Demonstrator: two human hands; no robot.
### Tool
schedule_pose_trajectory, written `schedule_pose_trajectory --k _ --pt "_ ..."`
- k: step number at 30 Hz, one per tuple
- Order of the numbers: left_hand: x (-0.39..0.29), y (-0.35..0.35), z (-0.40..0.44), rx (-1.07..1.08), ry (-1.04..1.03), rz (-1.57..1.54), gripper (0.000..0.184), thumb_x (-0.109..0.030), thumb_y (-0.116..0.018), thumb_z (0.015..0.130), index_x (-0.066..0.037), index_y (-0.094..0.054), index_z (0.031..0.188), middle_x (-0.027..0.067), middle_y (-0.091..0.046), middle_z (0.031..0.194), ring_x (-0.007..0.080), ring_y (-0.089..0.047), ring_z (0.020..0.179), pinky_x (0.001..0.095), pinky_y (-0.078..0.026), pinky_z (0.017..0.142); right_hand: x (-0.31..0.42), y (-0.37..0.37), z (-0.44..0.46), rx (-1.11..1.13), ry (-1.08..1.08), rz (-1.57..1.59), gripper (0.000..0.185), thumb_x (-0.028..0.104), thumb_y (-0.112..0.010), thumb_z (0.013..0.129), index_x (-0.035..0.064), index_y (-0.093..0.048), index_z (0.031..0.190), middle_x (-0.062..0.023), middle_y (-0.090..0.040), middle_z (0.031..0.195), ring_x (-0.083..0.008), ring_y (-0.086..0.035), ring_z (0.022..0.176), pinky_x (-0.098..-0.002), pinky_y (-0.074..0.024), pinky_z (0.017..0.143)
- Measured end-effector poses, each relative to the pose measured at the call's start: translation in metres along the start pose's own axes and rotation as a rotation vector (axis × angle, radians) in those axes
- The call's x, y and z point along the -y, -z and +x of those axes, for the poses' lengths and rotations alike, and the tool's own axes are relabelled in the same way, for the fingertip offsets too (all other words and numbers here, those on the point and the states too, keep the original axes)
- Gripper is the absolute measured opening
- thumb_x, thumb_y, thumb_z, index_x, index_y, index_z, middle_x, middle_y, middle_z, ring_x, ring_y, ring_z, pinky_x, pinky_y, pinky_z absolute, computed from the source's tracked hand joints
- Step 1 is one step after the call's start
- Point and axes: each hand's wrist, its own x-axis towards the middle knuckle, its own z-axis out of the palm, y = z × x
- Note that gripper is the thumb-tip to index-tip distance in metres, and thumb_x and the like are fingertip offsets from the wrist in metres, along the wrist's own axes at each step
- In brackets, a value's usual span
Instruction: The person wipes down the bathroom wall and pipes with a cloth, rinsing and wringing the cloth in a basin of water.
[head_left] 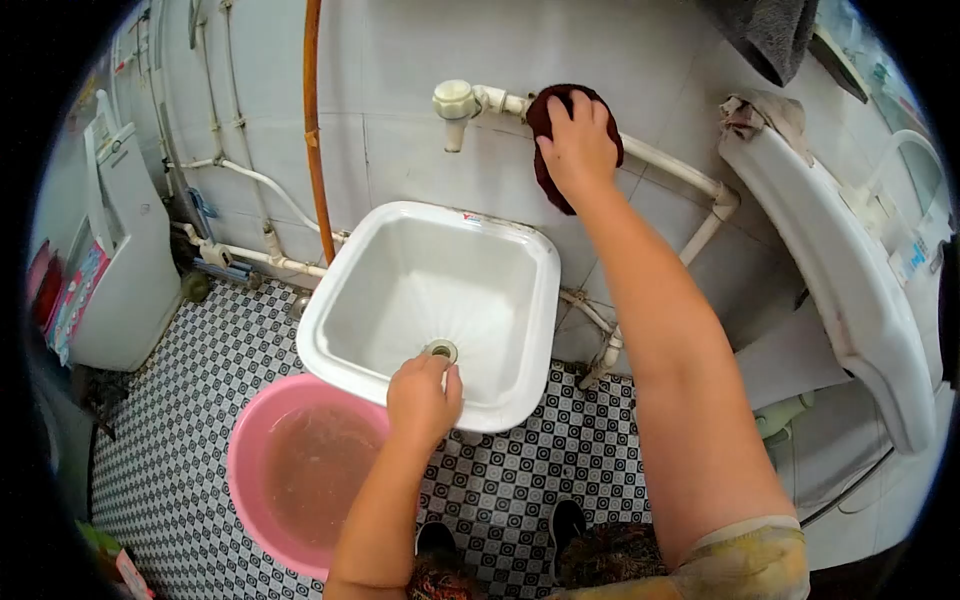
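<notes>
Up at the wall, my right hand (582,150) presses a dark maroon cloth (556,192) against the white pipe (665,163), fingers bent over it. Part of the pipe is hidden behind the cloth. Left of it is a white plastic tap (455,108) pointing down. Below stands a white square sink (535,300) with a drain hole (441,349) in its bottom. My left hand (422,400) is over the sink's front rim with its fingers curled in towards the drain. Whatever those fingers hold, if anything, is hidden.
A pink basin (248,490) of cloudy brownish water sits on the patterned floor (180,420), left of my legs. To the right is a white washbasin (830,240) with a greyish cloth (768,118) on its edge. A wooden pole (316,150) leans behind the sink.
</notes>
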Motion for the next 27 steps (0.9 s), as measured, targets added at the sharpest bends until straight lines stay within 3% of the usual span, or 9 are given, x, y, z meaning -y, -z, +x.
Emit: schedule_pose_trajectory --k 2,3,5,9,13,17,23,24,27 --pt "-0.011 0.006 -0.013 -0.049 0.022 -0.001 0.009 -0.011 -0.057 0.074 -0.003 -0.061 0.076 0.0131 -0.059 0.074 0.0297 -0.057 0.072 0.0382 -0.045 0.065 -0.006 0.001 0.005 -0.084 0.150 -0.075 0.042 0.013 -0.065 0.067 0.0084 -0.050 0.107 -0.0114 -0.046 0.108 -0.0303 -0.044 0.103 -0.0367 -0.0521 0.068" --pt "0.017 0.000 0.008 -0.040 -0.016 0.042 0.009 -0.011 -0.057 0.074 -0.003 -0.061 0.076 0.0131 -0.059 0.074 0.0297 -0.057 0.072 0.0382 -0.045 0.065 -0.004 -0.025 0.011 -0.006 0.070 -0.093 0.045 0.019 -0.067 0.071 0.0142 -0.047 0.110 -0.0077 -0.046 0.113 -0.0281 -0.044 0.104 -0.0381 -0.0498 0.074" --pt "0.009 -0.008 0.005 -0.035 0.024 0.003 0.011 -0.012 -0.057 0.073 -0.001 -0.059 0.075 0.0137 -0.058 0.073 0.0315 -0.055 0.073 0.0408 -0.044 0.066 -0.022 -0.018 0.011 0.071 0.116 -0.152 0.043 0.019 -0.066 0.071 0.0156 -0.046 0.110 -0.0048 -0.047 0.109 -0.0260 -0.046 0.103 -0.0380 -0.0498 0.073" --pt "0.006 -0.007 0.004 -0.028 0.035 -0.015 0.010 -0.011 -0.057 0.073 -0.001 -0.059 0.074 0.0136 -0.057 0.072 0.0319 -0.054 0.071 0.0413 -0.043 0.063 -0.054 -0.002 -0.007 0.022 0.148 -0.155 0.042 0.016 -0.066 0.067 0.0131 -0.047 0.105 -0.0063 -0.049 0.102 -0.0274 -0.047 0.101 -0.0382 -0.0497 0.074" --pt "0.006 -0.007 0.004 -0.040 0.015 0.002 0.010 -0.010 -0.057 0.072 -0.001 -0.057 0.071 0.0138 -0.056 0.069 0.0323 -0.053 0.069 0.0416 -0.042 0.062 -0.106 0.018 -0.035 0.001 0.123 -0.209 0.049 0.017 -0.067 0.069 0.0165 -0.045 0.113 -0.0062 -0.047 0.113 -0.0269 -0.045 0.106 -0.0400 -0.0486 0.077" --pt "0.009 -0.010 0.004 -0.069 -0.055 0.011 0.011 -0.010 -0.057 0.072 0.000 -0.055 0.069 0.0139 -0.055 0.067 0.0318 -0.052 0.067 0.0418 -0.042 0.061 -0.142 0.038 -0.064 0.036 -0.052 -0.335 0.052 0.015 -0.066 0.070 0.0157 -0.045 0.117 -0.0049 -0.044 0.120 -0.0269 -0.042 0.111 -0.0387 -0.0457 0.081" --pt "0.003 -0.010 0.005 -0.044 -0.074 0.097 0.009 -0.009 -0.056 0.072 -0.001 -0.055 0.067 0.0132 -0.055 0.066 0.0302 -0.052 0.066 0.0406 -0.041 0.062 -0.076 -0.002 -0.028 0.008 0.043 -0.172 0.043 0.011 -0.057 0.072 0.0134 -0.044 0.113 -0.0082 -0.044 0.121 -0.0279 -0.041 0.113 -0.0399 -0.0460 0.081" --pt "0.004 -0.011 0.004 -0.043 -0.070 0.106 0.009 -0.009 -0.056 0.072 -0.002 -0.055 0.067 0.0131 -0.055 0.067 0.0300 -0.052 0.066 0.0403 -0.041 0.062 -0.056 -0.010 -0.020 -0.086 0.126 -0.155 0.031 0.006 -0.051 0.074 0.0083 -0.048 0.105 -0.0094 -0.047 0.111 -0.0275 -0.044 0.107 -0.0374 -0.0510 0.072" --pt "0.006 -0.011 0.004 -0.072 -0.049 0.080 0.007 -0.008 -0.055 0.072 -0.002 -0.056 0.069 0.0131 -0.055 0.067 0.0301 -0.052 0.066 0.0404 -0.041 0.062 -0.012 -0.026 0.006 -0.035 0.091 -0.129 0.031 0.004 -0.054 0.071 0.0030 -0.050 0.102 -0.0114 -0.048 0.103 -0.0280 -0.047 0.100 -0.0355 -0.0518 0.069"
